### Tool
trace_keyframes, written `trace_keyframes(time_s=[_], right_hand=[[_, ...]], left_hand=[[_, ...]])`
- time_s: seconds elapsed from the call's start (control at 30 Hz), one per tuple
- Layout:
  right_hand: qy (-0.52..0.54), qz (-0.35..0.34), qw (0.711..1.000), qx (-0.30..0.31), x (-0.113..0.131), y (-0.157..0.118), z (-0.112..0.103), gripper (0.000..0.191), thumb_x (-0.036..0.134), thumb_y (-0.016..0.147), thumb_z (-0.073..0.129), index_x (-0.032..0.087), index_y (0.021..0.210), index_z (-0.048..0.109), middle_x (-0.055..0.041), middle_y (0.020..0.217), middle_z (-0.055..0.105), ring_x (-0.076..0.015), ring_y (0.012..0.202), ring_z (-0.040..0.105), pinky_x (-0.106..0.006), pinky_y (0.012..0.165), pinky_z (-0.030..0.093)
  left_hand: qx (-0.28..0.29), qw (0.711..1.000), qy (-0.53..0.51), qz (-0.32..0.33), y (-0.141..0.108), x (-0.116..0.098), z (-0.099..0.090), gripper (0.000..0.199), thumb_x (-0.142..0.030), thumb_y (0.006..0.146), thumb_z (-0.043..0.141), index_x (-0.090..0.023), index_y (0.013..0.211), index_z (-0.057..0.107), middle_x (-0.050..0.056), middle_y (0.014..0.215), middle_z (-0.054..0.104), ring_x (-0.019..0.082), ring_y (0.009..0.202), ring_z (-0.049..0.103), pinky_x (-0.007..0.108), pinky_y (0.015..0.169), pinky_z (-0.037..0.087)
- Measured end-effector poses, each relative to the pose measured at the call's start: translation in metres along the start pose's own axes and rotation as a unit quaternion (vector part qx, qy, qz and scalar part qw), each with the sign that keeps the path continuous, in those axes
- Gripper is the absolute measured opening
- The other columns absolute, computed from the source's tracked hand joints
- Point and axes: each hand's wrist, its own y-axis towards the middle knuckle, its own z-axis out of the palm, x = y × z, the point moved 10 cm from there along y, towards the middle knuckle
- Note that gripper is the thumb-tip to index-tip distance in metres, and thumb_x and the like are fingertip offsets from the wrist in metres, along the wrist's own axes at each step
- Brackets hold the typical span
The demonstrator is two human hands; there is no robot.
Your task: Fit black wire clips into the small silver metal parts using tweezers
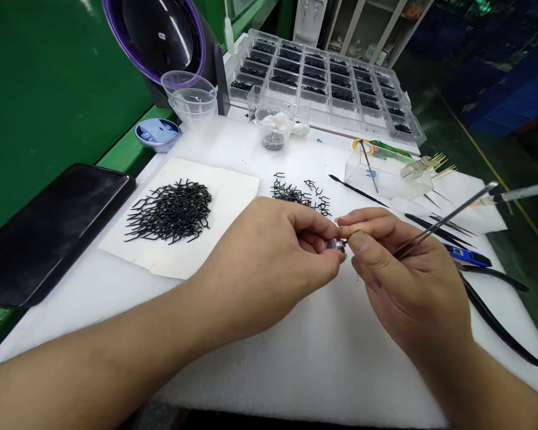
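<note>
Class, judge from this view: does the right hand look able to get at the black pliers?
Probably yes, once it lets go: the right hand holds tweezers, but nothing stands between it and the pliers, which lie just beyond it on the white foam.

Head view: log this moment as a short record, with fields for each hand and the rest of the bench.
Left: left hand pinches a small metal cylinder at the fingertips
Right: right hand holds tweezers between thumb and fingers, close beside the cylinder
Nearby: loose black wire pieces just beyond the hands
Rest: heap of black wire pieces on a paper sheet; clear compartment tray; black-handled pliers; syringe
Surface: white foam pad
</note>
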Motion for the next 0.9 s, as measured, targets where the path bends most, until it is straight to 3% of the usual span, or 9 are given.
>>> trace_keyframes(time_s=[0.37, 0.57, 0.9], right_hand=[[0.006, 0.01, 1.0, 0.002, -0.0019, 0.002, 0.0011, 0.016, 0.021, 0.091, 0.073, 0.032, 0.083, 0.081, 0.0004, 0.107, 0.069, -0.0168, 0.098, 0.065, -0.038, 0.095, 0.051], [-0.017, 0.015, 1.0, -0.021, -0.0027, 0.0012, -0.0029, 0.013, 0.022, 0.088, 0.075, 0.031, 0.081, 0.08, -0.0008, 0.108, 0.063, -0.0194, 0.105, 0.062, -0.04, 0.096, 0.049], [-0.05, 0.002, 0.998, -0.026, -0.0007, -0.0007, -0.0045, 0.011, 0.025, 0.09, 0.074, 0.031, 0.083, 0.08, -0.0011, 0.109, 0.062, -0.0187, 0.099, 0.062, -0.04, 0.088, 0.05]], left_hand=[[-0.019, 1.0, 0.003, 0.003, 0.0023, -0.0019, -0.0014, 0.006, -0.018, 0.072, 0.074, -0.022, 0.076, 0.079, -0.008, 0.056, 0.069, 0.005, 0.049, 0.059, 0.007, 0.041, 0.042], [-0.021, 1.0, 0.007, 0.006, 0.0014, -0.0042, -0.0009, 0.006, -0.017, 0.071, 0.075, -0.021, 0.074, 0.078, -0.008, 0.054, 0.067, 0.004, 0.047, 0.056, 0.006, 0.04, 0.04], [-0.026, 1.0, 0.007, 0.009, 0.0017, -0.0046, -0.0022, 0.004, -0.019, 0.073, 0.075, -0.021, 0.075, 0.078, -0.008, 0.055, 0.067, 0.004, 0.049, 0.057, 0.007, 0.042, 0.042]])
